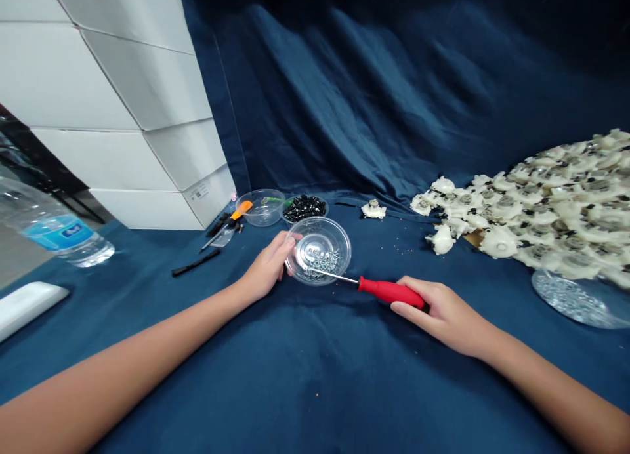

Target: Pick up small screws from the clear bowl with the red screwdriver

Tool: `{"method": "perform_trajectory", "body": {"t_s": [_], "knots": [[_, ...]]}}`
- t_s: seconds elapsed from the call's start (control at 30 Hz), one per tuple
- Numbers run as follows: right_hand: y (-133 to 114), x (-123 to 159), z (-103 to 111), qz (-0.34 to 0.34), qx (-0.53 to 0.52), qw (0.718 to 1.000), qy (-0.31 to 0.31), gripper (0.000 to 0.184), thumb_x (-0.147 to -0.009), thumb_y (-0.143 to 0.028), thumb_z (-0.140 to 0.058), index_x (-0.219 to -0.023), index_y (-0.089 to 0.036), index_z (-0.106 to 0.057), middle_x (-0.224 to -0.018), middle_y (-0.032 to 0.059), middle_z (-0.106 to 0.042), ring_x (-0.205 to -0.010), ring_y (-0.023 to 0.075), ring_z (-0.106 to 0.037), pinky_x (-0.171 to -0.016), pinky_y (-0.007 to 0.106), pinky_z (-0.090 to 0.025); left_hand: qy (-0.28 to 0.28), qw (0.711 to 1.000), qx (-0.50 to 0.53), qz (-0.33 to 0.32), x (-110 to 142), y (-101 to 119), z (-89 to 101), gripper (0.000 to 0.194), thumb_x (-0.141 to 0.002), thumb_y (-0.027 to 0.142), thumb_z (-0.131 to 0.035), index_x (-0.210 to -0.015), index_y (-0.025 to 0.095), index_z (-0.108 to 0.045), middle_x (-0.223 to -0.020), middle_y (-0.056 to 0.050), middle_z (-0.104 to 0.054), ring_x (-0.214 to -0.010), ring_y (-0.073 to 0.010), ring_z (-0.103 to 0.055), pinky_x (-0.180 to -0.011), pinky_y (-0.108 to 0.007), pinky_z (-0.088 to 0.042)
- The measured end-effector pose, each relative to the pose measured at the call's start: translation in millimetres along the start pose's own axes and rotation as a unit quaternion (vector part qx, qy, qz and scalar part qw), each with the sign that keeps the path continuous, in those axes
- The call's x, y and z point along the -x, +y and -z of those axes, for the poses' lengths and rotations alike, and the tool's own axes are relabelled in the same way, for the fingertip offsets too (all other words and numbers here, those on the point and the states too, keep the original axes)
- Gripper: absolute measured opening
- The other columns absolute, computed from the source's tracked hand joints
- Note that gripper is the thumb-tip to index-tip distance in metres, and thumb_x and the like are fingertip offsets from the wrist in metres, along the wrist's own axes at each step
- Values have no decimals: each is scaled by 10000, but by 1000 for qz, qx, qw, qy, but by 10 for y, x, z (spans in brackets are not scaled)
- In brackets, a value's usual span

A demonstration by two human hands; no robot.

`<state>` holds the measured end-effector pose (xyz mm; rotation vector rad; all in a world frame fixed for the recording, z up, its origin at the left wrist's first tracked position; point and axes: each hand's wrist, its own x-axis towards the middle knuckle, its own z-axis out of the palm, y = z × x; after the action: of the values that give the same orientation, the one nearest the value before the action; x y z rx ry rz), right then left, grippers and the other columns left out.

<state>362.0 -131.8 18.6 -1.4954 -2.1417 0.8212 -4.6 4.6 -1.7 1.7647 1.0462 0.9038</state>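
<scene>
Left hand pinching round clear plastic bowl toward rear edge of blue-draped bench; right hand closed around red-handled metal screwdriver.

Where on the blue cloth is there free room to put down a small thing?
Widest: the cloth between the forearms, nearer than the bowl and screwdriver, with only small specks. Another: between the bottle and the left forearm. Crowded: the right side, with the white parts, and behind the bowl, where the black parts and orange tool sit.

The bowl is glossy plastic, the screws shiny metal
</scene>
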Motion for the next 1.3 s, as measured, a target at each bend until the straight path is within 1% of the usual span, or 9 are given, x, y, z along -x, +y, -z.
{"method": "perform_trajectory", "body": {"t_s": [0.1,0.23,0.57,0.7,0.8,0.93,1.0,1.17,1.3], "knots": [[-3,11,32,2,-32,999,3,337,-1130,-548,-543,-1062,-241,-665,-909,3,-680,-766,201,-598,-704,314,-421,5,1000,0,0,-1,9,-3,600,-1086,723,-435,-1327,201,-606,-740,-1,-675,-568,-147,-587,-454,-222,-398],[-34,35,92,5,-45,998,34,319,-1125,-536,-557,-1091,-239,-671,-890,0,-651,-757,198,-582,-708,311,-431,4,1000,1,2,3,14,-4,606,-1080,730,-442,-1329,202,-606,-744,-2,-679,-579,-147,-597,-457,-221,-401],[15,145,188,69,-31,975,208,214,-1083,-469,-633,-1119,-261,-668,-815,2,-675,-661,203,-588,-641,331,-450,1,1000,15,2,3,-3,-4,600,-1072,740,-452,-1312,210,-601,-753,-3,-686,-569,-154,-601,-450,-230,-397],[12,175,203,95,-25,965,245,175,-1081,-443,-639,-1120,-275,-666,-800,-9,-647,-632,198,-558,-617,333,-423,-1,1000,18,1,3,-5,-6,609,-1074,742,-447,-1324,206,-595,-756,-2,-683,-571,-153,-596,-452,-229,-397],[19,149,203,91,-22,971,222,183,-1090,-448,-630,-1136,-274,-664,-836,-3,-643,-673,207,-566,-653,335,-432,-1,1000,16,-2,5,0,-8,617,-1072,744,-448,-1326,201,-595,-754,-2,-676,-580,-153,-595,-452,-224,-397],[27,79,192,36,-18,993,115,247,-1114,-489,-585,-1085,-261,-673,-885,7,-666,-751,219,-595,-706,335,-447,1,1000,8,1,9,14,-6,612,-1075,739,-444,-1327,203,-598,-762,-3,-678,-588,-154,-604,-455,-223,-405],[27,55,188,15,-10,997,80,295,-1119,-516,-570,-1043,-254,-682,-865,4,-659,-746,216,-592,-700,332,-439,-1,1000,5,3,9,11,-4,600,-1079,728,-444,-1332,207,-598,-767,-4,-676,-602,-157,-614,-460,-222,-413],[13,55,190,6,2,995,98,309,-1111,-532,-575,-1059,-254,-698,-850,6,-661,-747,223,-599,-714,343,-444,-4,1000,14,7,4,-10,-4,576,-1080,709,-462,-1339,211,-593,-837,-17,-681,-637,-154,-631,-453,-212,-413],[26,69,185,30,28,991,129,268,-1084,-510,-627,-1056,-260,-720,-861,17,-701,-755,239,-629,-731,362,-460,-1,1000,16,6,5,7,-6,575,-1078,710,-460,-1328,211,-598,-840,-22,-679,-637,-158,-634,-454,-216,-416]]}}
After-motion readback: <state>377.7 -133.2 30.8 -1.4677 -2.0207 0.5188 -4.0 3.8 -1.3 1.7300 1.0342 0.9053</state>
